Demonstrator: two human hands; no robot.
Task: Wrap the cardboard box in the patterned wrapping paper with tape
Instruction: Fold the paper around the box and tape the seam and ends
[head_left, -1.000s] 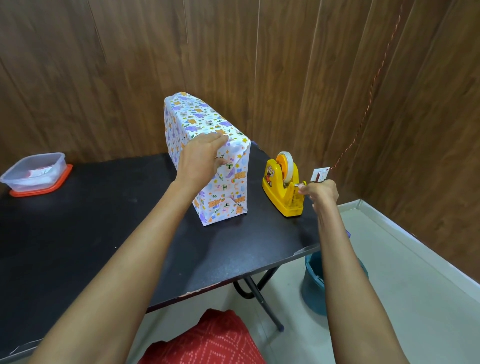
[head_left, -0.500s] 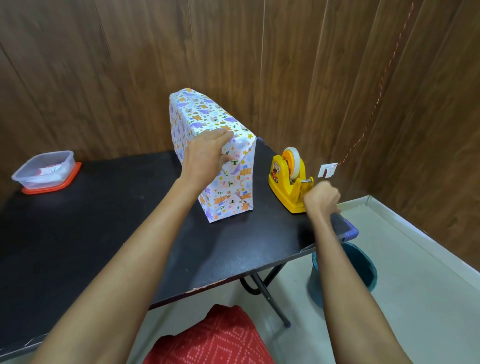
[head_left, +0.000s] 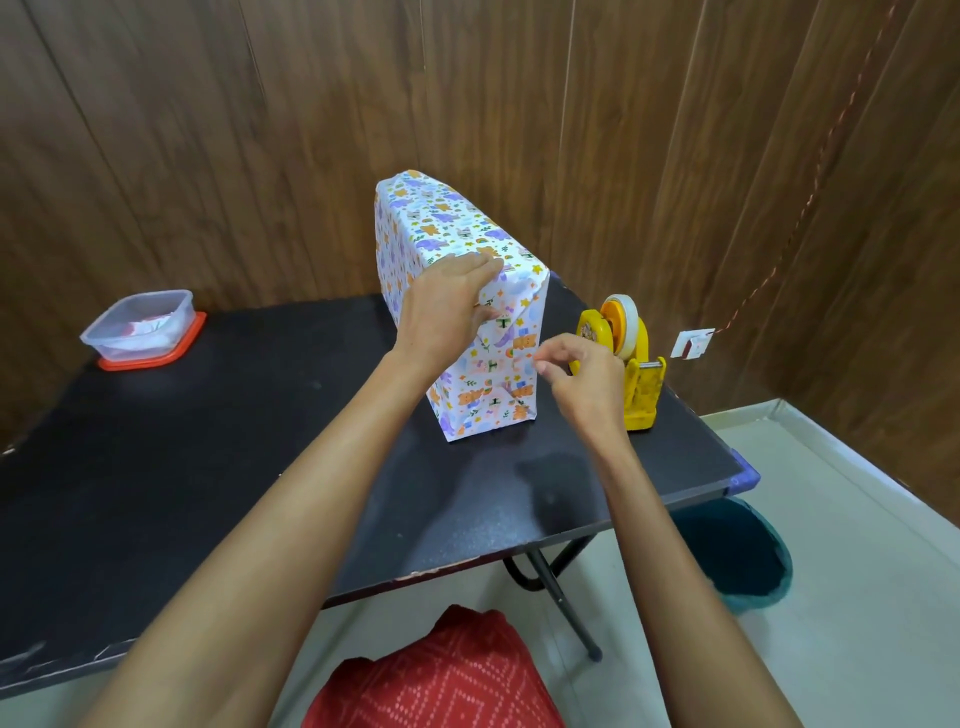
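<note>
The box (head_left: 441, 223), covered in white patterned wrapping paper, stands on its long edge on the black table (head_left: 208, 467). My left hand (head_left: 447, 306) lies over its near top corner, fingers flat on the top and thumb pressing the folded end flap. My right hand (head_left: 576, 379) hovers just right of the near end face, thumb and forefinger pinched together on a small clear piece of tape that is hard to see. The yellow tape dispenser (head_left: 639, 384) sits right of the box, partly behind my right hand.
A clear plastic container (head_left: 140, 327) on an orange lid sits at the table's far left. A teal bin (head_left: 737, 551) stands on the floor beyond the table's right edge. Wood-panelled walls close in behind. Red cloth (head_left: 441, 670) covers my lap.
My right hand left the dispenser's cutter and moved left to the box's near end with its fingers pinched. My left hand stayed on the box's top corner.
</note>
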